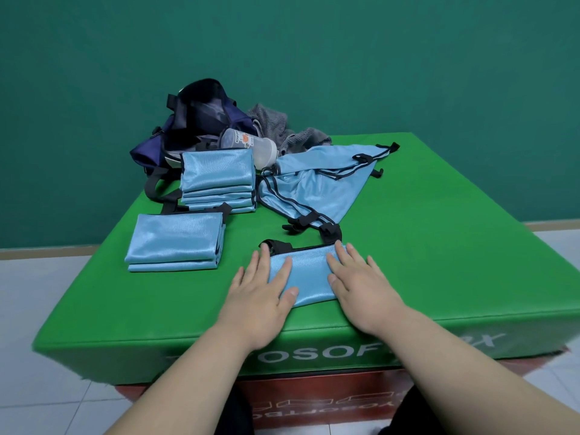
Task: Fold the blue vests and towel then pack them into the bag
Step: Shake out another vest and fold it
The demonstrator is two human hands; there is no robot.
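Note:
A folded blue vest (309, 277) with black straps lies near the front of the green box top (439, 246). My left hand (262, 293) and my right hand (361, 284) press flat on its two ends, fingers straight. Two folded vests (175, 243) are stacked at the left. A taller stack of folded vests (218, 180) sits behind them. Unfolded blue vests (317, 180) lie spread in the middle. The open navy and black bag (194, 120) stands at the back left. A crumpled grey striped towel (282, 127) lies behind the vests.
A translucent plastic shaker bottle (251, 146) lies on its side between the bag and the unfolded vests. The green box sits on a red base (314, 400). White floor tiles (37, 302) surround it, with a green wall behind.

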